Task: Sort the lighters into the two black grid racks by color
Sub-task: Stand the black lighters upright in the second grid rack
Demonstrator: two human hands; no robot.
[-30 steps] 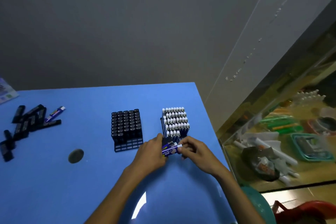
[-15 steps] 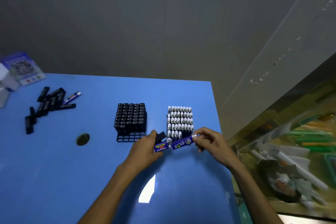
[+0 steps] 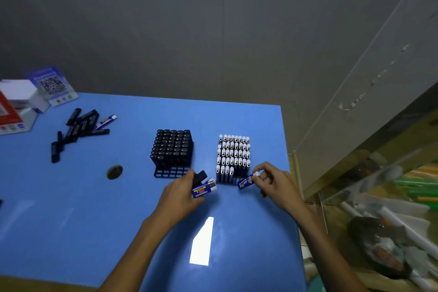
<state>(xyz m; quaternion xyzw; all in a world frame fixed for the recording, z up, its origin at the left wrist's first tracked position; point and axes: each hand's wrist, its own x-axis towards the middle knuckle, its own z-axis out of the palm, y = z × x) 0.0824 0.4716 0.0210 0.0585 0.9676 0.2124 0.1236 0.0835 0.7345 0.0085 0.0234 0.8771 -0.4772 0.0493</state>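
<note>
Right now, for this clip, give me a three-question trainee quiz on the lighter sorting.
1. True or false: the right hand pinches a blue lighter by its white end, near the front of the white-capped rack.
2. What does the left hand hold? A) one black lighter only B) a black lighter and a second blue lighter C) nothing
3. Fill in: the empty cells of the black-lighter rack lie along its ___ edge.

Key: 1 true; 2 B; 3 front (nearest the person).
</note>
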